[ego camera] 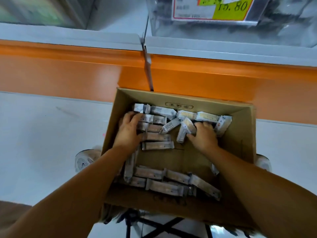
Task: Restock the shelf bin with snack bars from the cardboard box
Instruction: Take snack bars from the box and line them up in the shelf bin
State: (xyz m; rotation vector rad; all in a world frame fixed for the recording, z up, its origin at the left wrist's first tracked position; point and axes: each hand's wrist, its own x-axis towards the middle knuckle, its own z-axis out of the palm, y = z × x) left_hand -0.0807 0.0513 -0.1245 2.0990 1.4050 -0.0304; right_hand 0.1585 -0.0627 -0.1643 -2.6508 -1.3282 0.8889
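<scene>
The left hand (pixel 128 130) holds a small pile of snack bars (pixel 157 136). Its fingers curl over the far side of the pile and its thumb presses the near side. The right hand (pixel 205 137) holds bars too. Its fingers curl over a few of them and its thumb touches a leaning bar (pixel 182 133).

Both hands are down inside the cardboard box (pixel 240 143), which is open at the top. The left hand is near the far left corner of the box. The right hand is near the far right corner.

The bars are long and thin, in shiny silver wrappers. The ones in the left hand's pile lie flat, one beside the next, with their long sides running left to right. A row along the far wall of the box also runs left to right, end to end. The bars by the right hand are jumbled and tilted, and some lean up on one end. More bars lie along the near wall, running left to right and slanting a little. One bar by the left wall points from far to near. The middle of the box floor is bare cardboard.

The box sits on a black stand (pixel 164 225). Above it is an orange strip (pixel 60 71). The shelf bin (pixel 283 28) is higher up, clear, with blurry silver packs inside and a price tag (pixel 214 9) on its front. A shoe (pixel 84 160) shows on the floor left of the box.
</scene>
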